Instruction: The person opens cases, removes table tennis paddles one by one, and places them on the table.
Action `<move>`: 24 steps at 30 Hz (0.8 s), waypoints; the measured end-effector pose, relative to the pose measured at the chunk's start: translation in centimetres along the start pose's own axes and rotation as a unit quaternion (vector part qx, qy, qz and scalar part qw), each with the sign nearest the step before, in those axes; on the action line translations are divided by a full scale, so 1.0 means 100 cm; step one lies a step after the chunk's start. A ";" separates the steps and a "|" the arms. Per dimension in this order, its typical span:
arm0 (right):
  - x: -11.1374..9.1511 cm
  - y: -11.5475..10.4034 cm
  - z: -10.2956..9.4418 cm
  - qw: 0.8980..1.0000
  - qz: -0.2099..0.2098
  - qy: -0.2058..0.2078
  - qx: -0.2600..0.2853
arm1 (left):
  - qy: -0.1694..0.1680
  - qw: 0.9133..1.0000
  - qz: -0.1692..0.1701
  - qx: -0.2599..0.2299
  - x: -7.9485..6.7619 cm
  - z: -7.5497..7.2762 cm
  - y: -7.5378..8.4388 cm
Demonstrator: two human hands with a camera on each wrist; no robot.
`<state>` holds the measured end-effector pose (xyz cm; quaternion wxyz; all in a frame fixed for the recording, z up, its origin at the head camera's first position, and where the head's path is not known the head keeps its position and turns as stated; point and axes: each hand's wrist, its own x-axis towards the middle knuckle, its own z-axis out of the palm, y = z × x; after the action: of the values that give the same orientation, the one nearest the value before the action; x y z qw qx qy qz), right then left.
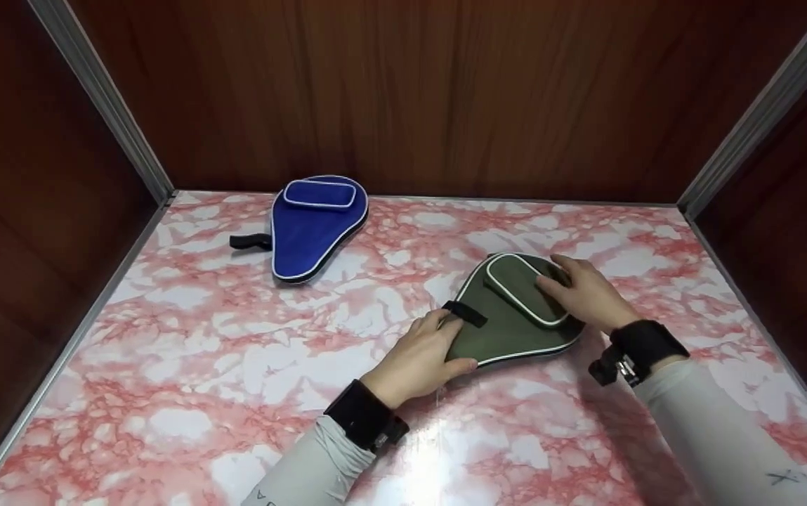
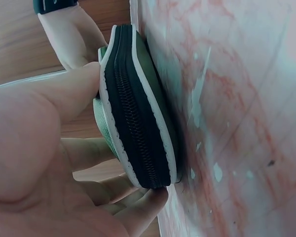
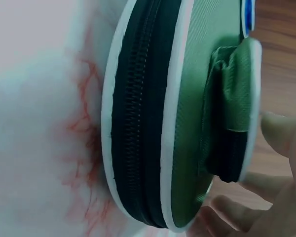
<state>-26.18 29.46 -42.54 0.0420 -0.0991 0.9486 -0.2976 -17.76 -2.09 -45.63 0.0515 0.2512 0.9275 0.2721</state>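
A dark green table tennis bat case (image 1: 491,337) with white piping lies flat on the marbled surface, its pocket (image 1: 524,289) facing up. My left hand (image 1: 414,365) grips the narrow end, thumb on the near side and fingers on the far side, beside a black strap (image 1: 466,313). In the left wrist view, a black zipper (image 2: 133,118) runs round that end. My right hand (image 1: 593,292) holds the wide end, thumb at the pocket and fingers over the far rim. The pocket (image 3: 239,94) stands out from the case in the right wrist view.
A blue bat case (image 1: 312,235) with white piping and a black strap (image 1: 250,242) lies at the back left. Dark wood panels (image 1: 417,98) enclose the back and both sides, with grey metal strips (image 1: 105,98) at the corners.
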 end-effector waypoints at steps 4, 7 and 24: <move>0.003 0.004 0.004 0.999 -0.014 -0.011 -0.030 | -0.005 1.000 0.001 -0.003 0.000 -0.001 0.001; 0.003 0.006 0.005 0.999 -0.006 -0.021 -0.028 | -0.010 1.000 0.002 -0.002 0.000 -0.003 0.000; -0.028 0.004 0.017 0.991 0.037 0.000 -0.126 | -0.002 0.996 0.028 0.089 -0.008 -0.024 -0.009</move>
<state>-23.26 29.37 -44.12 0.0407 -0.0682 0.9816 -0.1735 -18.04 -4.32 -44.11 0.0228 0.2811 0.9405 0.1893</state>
